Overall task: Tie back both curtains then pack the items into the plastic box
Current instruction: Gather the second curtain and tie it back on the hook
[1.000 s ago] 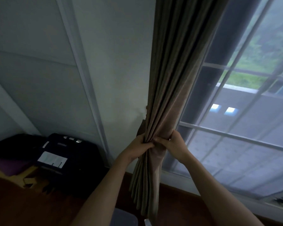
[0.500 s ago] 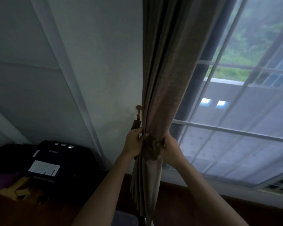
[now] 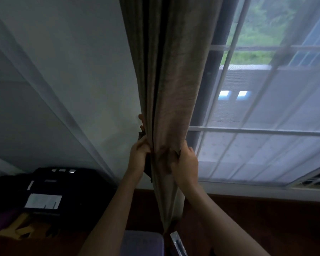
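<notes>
A brown curtain hangs gathered in folds beside the window. My left hand grips its left side and pinches a dark tie-back strap against the cloth. My right hand is closed on the curtain's right edge at the same height. A small brown wall hook shows just above my left hand, half hidden by the curtain. At the bottom edge a purple-grey box corner is partly visible between my forearms.
The window with white bars and a sheer net fills the right. A pale wall stands to the left. A dark suitcase lies low left on the wooden floor. A shiny metal object lies near the curtain's bottom.
Both hands have shifted up along the gathered curtain toward the wall hook, and the view has tilted upward and closer. The dark strap now shows under my left hand.
</notes>
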